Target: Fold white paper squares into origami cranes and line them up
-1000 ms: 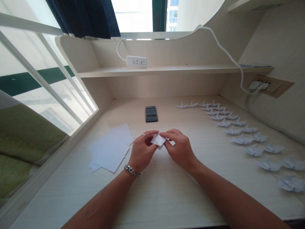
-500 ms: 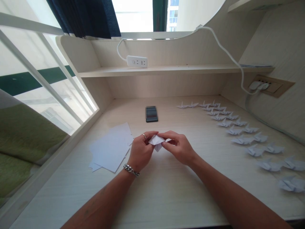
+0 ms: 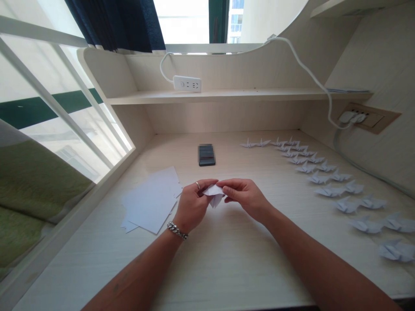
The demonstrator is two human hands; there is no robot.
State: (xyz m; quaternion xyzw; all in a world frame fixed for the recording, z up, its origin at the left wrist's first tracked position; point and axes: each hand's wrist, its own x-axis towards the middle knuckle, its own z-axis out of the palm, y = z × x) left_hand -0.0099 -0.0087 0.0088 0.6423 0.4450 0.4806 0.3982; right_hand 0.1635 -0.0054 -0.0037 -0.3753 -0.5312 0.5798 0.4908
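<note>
At your far left hangs one green, creased cloth (image 3: 35, 190), beside smooth white rails (image 3: 48, 93); right of them and higher up is one dark blue curtain (image 3: 116, 26) in soft folds. Next, several flat white sheets (image 3: 151, 201) lie overlapping on the pale, wood-grained desk (image 3: 236, 263); their edges cover one another, so you cannot get a sure count. One chunky metal chain bracelet (image 3: 177, 230) circles your left wrist, and above on the shelf (image 3: 227, 94) sits one white oblong power strip (image 3: 187, 84).

Your left hand (image 3: 192, 205), wearing one ring (image 3: 197, 186), is curled, thumb and fingers pinching the left side of one small folded paper (image 3: 215, 194). That white, crisply creased piece is in front of you above the desk, its point hanging downward. Beyond it lies one dark rectangular device (image 3: 206, 154). Your right hand (image 3: 249, 198) has its fingers close together, the tips nipping the paper's upper right edge.

Farther right stand white paper cranes (image 3: 329, 190), sharp-winged: one nearest you, five pairs behind it, then more that overlap too much to count. Rightmost, two white plugs (image 3: 352, 117) fill a tan wall socket (image 3: 378, 119).
</note>
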